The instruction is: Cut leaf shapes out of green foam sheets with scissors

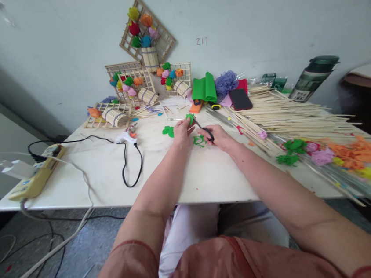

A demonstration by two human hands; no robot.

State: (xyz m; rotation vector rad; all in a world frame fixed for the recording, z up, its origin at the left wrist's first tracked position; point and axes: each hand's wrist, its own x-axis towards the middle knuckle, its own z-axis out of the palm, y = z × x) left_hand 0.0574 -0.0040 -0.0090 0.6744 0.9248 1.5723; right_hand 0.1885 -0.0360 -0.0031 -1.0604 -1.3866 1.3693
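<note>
My left hand (182, 131) is closed on a small piece of green crepe paper (189, 118) above the white table. In my right hand (219, 137) is a pair of scissors (209, 134) with black handles, the fingers wrapped round the loops. The blades point up and left and meet the paper's edge; whether they are apart I cannot tell. Left of my left hand lie several cut green petal shapes (168, 131). Thin green paper scraps (199, 141) rest on the table between my hands.
A white glue gun (126, 137) with a black cord lies to the left, near a yellow power strip (36, 172). Bamboo sticks (278, 111), a phone (240, 99) and a green paper roll (204, 88) are at the right and back. Flower lattices (146, 28) stand against the wall.
</note>
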